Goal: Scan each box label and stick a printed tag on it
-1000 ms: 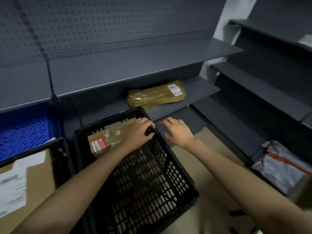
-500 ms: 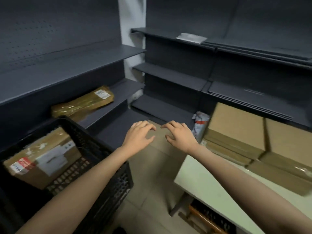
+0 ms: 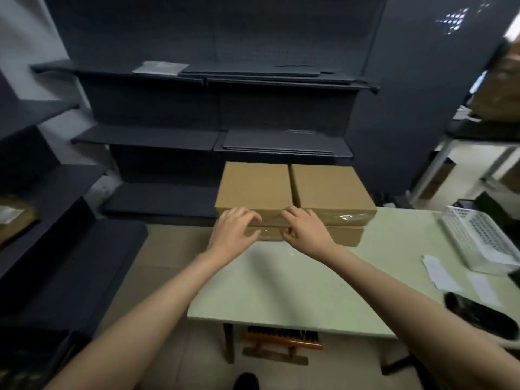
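Observation:
Flat brown cardboard boxes are stacked at the far edge of a pale green table [image 3: 295, 288]. The top left box [image 3: 254, 187] and the top right box [image 3: 330, 188] lie side by side on lower ones. My left hand [image 3: 235, 235] reaches the near edge of the left box, fingers loosely spread and holding nothing. My right hand [image 3: 308, 230] hovers at the near edge between the two stacks, fingers bent, holding nothing that I can see. White printed tags [image 3: 441, 271] lie on the table at the right. A dark handheld device [image 3: 484, 313] lies near the table's right front.
A white perforated basket [image 3: 478, 240] stands at the right of the table. Dark metal shelves [image 3: 213, 139] line the back wall and the left side. A brown wrapped parcel [image 3: 14, 218] lies on a left shelf. An orange tool [image 3: 284, 339] sits under the table.
My view has swung right from the black crate and shelves to the table. Both hands left the crate and moved to the near edge of the stacked boxes.

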Tool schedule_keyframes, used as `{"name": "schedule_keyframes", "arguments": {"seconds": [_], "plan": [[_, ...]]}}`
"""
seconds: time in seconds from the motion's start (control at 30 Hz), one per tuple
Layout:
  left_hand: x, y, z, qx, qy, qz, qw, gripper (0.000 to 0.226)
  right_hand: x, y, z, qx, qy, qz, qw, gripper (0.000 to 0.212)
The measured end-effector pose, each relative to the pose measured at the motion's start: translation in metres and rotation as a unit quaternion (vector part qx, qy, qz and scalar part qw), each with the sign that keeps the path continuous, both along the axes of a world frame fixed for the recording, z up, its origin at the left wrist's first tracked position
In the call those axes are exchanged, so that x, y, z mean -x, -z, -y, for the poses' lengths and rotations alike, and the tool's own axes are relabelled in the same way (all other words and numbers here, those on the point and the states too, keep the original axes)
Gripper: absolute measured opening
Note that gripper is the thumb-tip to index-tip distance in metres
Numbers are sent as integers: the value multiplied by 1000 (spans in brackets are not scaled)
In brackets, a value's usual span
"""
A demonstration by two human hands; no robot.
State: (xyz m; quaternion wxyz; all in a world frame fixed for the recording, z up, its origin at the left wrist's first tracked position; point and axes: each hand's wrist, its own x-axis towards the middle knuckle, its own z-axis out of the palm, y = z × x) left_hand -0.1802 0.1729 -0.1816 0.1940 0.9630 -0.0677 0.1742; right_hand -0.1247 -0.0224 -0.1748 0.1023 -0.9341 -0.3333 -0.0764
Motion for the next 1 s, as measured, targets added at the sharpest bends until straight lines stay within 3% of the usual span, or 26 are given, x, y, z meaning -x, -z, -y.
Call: {"name": "schedule_keyframes", "arguments": {"seconds": [0.2, 0.6, 0.8, 1.0], "plan": [[-72, 0, 53, -3, 53, -23, 998, 22, -43, 7, 64, 7, 75, -6, 997, 37], [-223, 24, 99, -18, 33, -49, 998, 34, -157, 14, 139, -41, 209, -43, 976, 37], [-263, 48, 111, -30, -24, -98, 994, 49, -201, 29, 161, -64, 248, -55, 965, 42], [-283, 58, 121, -11, -146, -129, 981, 67, -245, 45, 181, -107, 287, -132, 943, 53]]}}
